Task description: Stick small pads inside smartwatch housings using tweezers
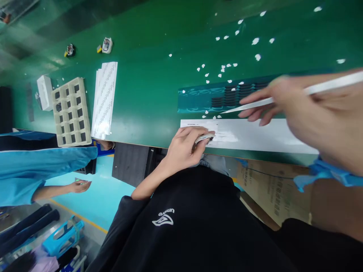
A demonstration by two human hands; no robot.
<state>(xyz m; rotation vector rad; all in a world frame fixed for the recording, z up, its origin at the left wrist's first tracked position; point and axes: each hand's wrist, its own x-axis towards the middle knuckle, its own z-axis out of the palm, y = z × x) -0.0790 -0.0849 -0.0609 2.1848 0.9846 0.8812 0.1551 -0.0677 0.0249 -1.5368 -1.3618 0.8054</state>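
My left hand [185, 145] is closed around a small white-rimmed part [205, 138] with a dark inside, held over the left end of a white sheet [255, 134] at the table's front edge. Most of that part is hidden by the fingers. Farther right, my right hand [295, 105] grips white tweezers [326, 86] whose tip points left, just past a blue strip [195, 100]. On this strip lie rows of small black pieces [231, 97], partly behind my right fingers. Tiny white bits [214, 117] are near the tweezer tip.
More white bits [255, 41] are scattered over the green table [141, 94]. To the left lie white printed sheets [104, 102], a beige compartment tray [72, 113], a white box [44, 92] and two small devices [107, 45]. A co-worker's hand [79, 186] shows at lower left.
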